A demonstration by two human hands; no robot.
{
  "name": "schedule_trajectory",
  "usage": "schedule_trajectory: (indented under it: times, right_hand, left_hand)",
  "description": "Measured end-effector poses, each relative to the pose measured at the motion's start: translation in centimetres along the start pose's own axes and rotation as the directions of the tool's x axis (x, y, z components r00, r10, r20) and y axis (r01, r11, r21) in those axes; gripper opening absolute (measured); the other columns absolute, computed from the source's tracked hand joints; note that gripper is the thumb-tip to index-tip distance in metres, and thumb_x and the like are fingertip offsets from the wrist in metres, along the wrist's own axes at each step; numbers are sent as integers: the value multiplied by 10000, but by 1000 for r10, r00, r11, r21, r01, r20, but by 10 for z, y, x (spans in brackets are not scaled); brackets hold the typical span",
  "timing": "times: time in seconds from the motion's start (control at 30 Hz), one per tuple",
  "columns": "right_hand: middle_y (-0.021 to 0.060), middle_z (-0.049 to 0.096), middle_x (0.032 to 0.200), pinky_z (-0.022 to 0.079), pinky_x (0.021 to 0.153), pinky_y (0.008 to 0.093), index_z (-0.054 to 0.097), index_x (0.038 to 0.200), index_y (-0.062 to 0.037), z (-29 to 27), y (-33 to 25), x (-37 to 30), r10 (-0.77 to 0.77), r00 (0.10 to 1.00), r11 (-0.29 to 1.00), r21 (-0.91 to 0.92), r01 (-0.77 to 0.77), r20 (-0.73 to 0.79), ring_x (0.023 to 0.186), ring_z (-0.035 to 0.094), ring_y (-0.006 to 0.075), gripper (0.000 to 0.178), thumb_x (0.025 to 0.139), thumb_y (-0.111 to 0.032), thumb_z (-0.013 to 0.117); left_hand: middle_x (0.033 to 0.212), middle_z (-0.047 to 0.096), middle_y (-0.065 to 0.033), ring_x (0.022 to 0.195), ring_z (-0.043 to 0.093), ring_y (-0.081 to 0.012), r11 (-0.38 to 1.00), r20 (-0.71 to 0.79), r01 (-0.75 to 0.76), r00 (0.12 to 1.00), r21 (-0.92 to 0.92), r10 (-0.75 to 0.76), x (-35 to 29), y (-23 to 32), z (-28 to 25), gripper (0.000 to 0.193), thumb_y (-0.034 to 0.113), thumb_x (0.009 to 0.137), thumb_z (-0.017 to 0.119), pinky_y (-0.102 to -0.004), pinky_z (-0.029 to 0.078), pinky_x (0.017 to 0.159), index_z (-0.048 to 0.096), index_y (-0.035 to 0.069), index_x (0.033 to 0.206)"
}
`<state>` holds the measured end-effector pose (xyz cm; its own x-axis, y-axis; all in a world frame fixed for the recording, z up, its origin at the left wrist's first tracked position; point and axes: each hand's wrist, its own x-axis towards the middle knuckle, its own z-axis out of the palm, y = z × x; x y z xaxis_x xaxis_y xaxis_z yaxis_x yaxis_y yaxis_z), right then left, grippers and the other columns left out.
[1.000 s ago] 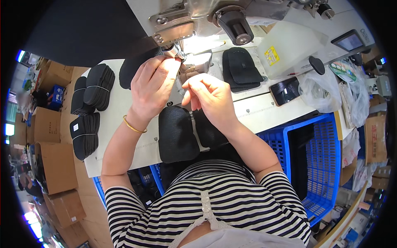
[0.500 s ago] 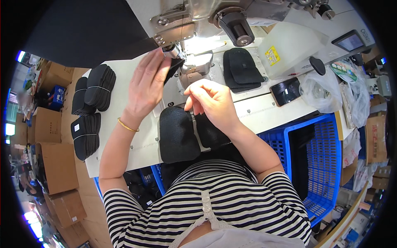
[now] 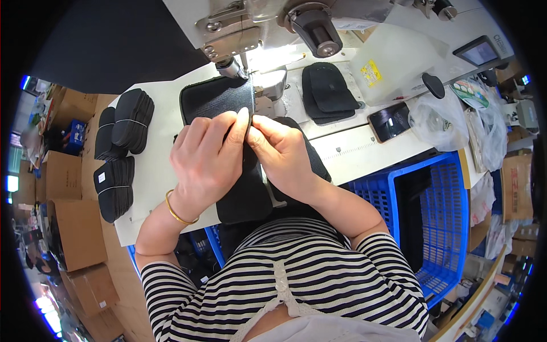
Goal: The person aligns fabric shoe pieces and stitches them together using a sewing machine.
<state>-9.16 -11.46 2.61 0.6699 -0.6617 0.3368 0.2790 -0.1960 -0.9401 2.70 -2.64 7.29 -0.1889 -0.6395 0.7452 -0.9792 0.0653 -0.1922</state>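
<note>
A black padded fabric piece (image 3: 208, 98) lies under the needle of the sewing machine (image 3: 235, 48), its right edge running toward me. My left hand (image 3: 208, 159) pinches that edge at its near end between thumb and fingers. Right beside it, my right hand (image 3: 285, 157) closes on the same edge, so the fingertips of both hands nearly meet. Below my hands, a black pad (image 3: 245, 199) rests at the front edge of the table, and another black pad (image 3: 310, 159) lies partly hidden behind my right hand.
Banded stacks of black pads (image 3: 132, 122) stand on the table's left side. Several loose black pads (image 3: 329, 91) lie right of the needle, near a phone (image 3: 390, 122) and a plastic bag (image 3: 436, 125). A blue basket (image 3: 441, 216) stands below the right table edge; cardboard boxes (image 3: 80, 228) line the left.
The black fabric piece now lies spread under the needle, left of it. My left hand has come down toward me, and my right hand has moved slightly left and down to meet it.
</note>
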Motion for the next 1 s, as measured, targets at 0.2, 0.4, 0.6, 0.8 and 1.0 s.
schedule_trajectory:
  times: [0.2,0.4,0.6,0.8,1.0]
  right_hand:
    - [75,517,619,379,498,283,626,993,16,-6,2,-3,-67,998,997,-33,67,-18,555,413,81,145,979,-99,538]
    - [73,530,636,425,509,286,624,983,25,-9,-4,0,-29,1000,998,-49,29,8,559,451,80,184,997,-127,523]
    - [48,557,678,534,559,269,624,943,43,-9,-3,8,80,997,989,124,-81,16,598,540,75,226,999,-152,524]
    - [45,552,676,516,548,261,625,926,42,-8,-2,15,103,995,986,135,-103,3,588,550,89,223,994,-148,529]
    - [98,597,704,489,528,275,628,941,34,-6,4,12,47,999,994,97,-45,-15,562,555,101,218,994,-151,525]
  left_hand:
    - [995,660,-88,736,565,-200,999,-29,-50,998,16,51,-1,13,-2,414,30,590,668,-299,499,629,704,-24,999]
    - [985,653,-87,786,579,-196,997,-46,-52,997,58,54,9,6,9,412,60,580,662,-295,491,630,697,-34,980]
    - [977,660,-91,811,595,-204,997,-51,-22,998,77,26,17,-2,20,363,67,609,665,-303,489,647,697,-23,960]
    - [969,676,-87,829,609,-209,996,-61,2,998,86,4,20,-10,25,348,55,628,665,-308,498,658,700,-18,967]
    - [965,681,-101,869,630,-248,999,-64,45,997,13,-45,14,-6,21,317,35,656,671,-328,516,682,704,-23,966]
